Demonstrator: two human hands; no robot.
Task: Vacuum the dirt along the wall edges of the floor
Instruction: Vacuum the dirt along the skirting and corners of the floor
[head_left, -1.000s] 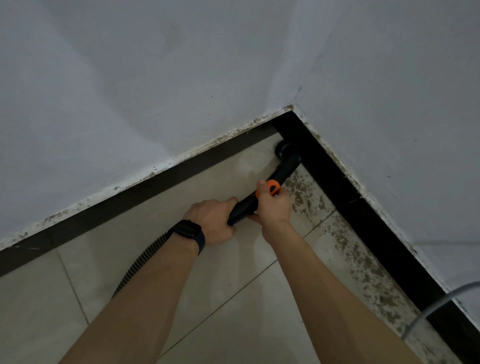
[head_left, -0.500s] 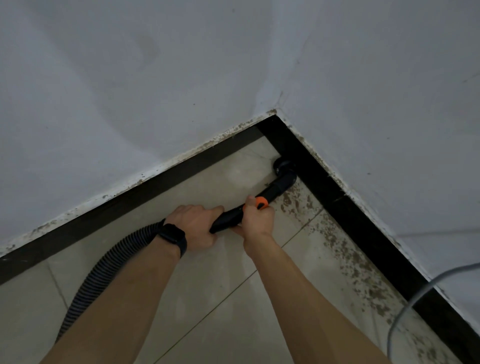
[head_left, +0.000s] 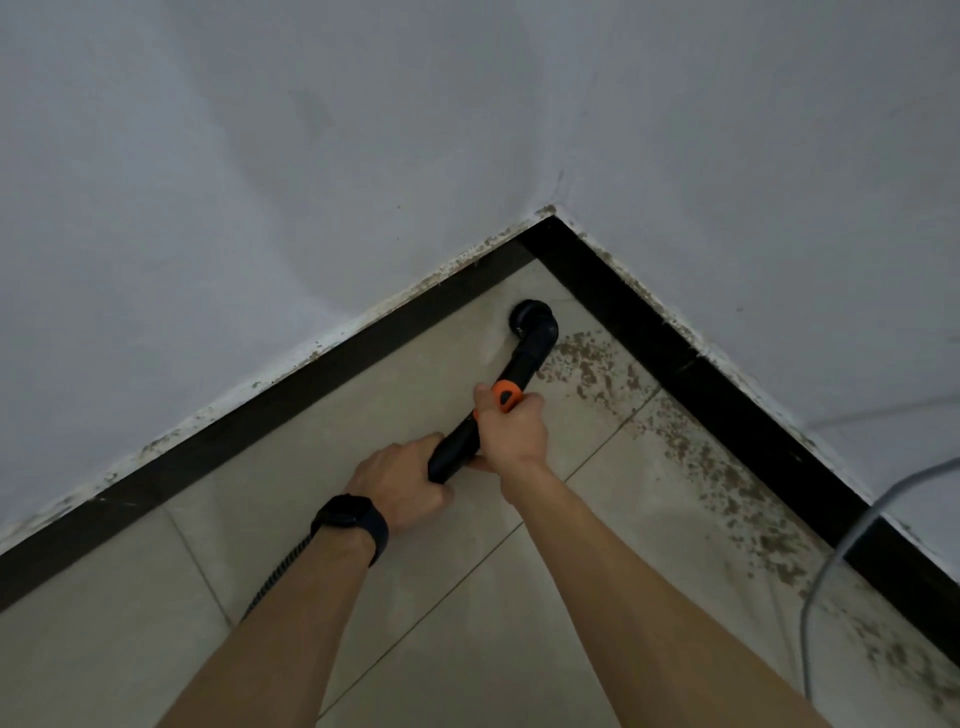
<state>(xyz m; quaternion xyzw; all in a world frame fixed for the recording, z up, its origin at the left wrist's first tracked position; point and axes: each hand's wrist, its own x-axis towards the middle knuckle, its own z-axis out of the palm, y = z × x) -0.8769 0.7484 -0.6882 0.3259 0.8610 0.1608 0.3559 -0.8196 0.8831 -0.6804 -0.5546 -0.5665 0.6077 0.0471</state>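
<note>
Holding vacuum wand (head_left: 524, 364) in left grip (head_left: 400, 480) and right grip (head_left: 511, 431), nozzle (head_left: 527, 317) near corner; judging most dirt (head_left: 748, 499) along right skirting (head_left: 727, 384) not yet vacuumed.

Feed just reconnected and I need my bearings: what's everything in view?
vacuum wand: one, black with orange switch, nozzle on tile near corner
hose: one, black, behind left wrist
dirt: brown patches, along right wall edge
skirting: two strips, black, wall bases
walls: two, white
floor tiles: beige, foreground
cable: one, grey, lower right
watch: one, black, left wrist
left hand: grips wand's rear
right hand: grips wand by switch
</note>
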